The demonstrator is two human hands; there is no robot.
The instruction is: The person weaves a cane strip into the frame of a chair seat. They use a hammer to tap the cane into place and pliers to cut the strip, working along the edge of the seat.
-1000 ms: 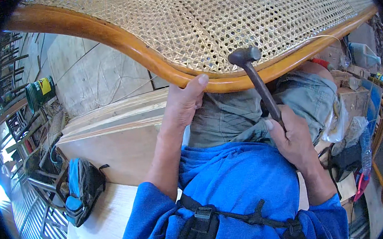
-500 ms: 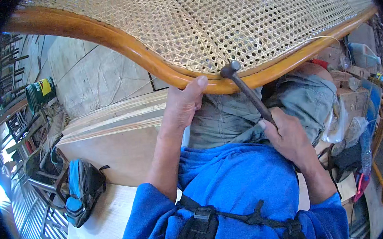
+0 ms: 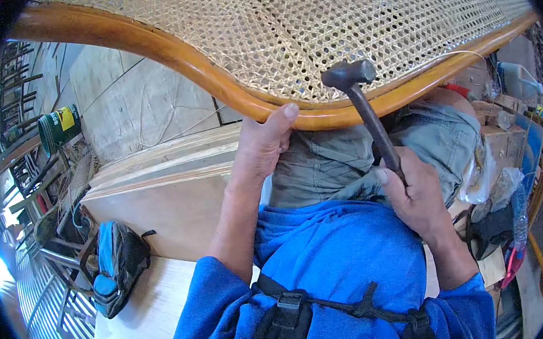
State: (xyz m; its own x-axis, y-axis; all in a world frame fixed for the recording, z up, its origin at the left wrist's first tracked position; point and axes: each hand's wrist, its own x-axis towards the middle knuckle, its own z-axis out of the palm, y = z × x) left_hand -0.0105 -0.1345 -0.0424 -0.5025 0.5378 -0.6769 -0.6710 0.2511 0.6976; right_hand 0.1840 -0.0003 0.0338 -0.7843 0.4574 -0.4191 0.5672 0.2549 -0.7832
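Note:
Across the top lies a curved frame [image 3: 194, 65] of glossy orange-brown wood or rattan, filled with woven cane mesh [image 3: 336, 25]. My left hand [image 3: 267, 137] grips the frame's near edge at its bend, thumb on top and the fingers hidden underneath. In my right hand [image 3: 415, 192] is a hammer [image 3: 370, 112], held by its dark handle. The hammer's head is raised over the cane just inside the frame, right of my left thumb. A loose pale cane strand [image 3: 461, 52] loops along the frame's right side.
Stacked plywood sheets [image 3: 164, 192] stand to my left. A black and blue backpack [image 3: 117, 267] rests on a pale board beside them. At the far left is a green tin [image 3: 59, 128]. Plastic bags [image 3: 505, 184] and another cane-filled frame [image 3: 540, 256] lie on the right.
The hammer has lifted off the inner edge of the frame and moved up and slightly right, along with my right hand. My left hand keeps its grip on the frame.

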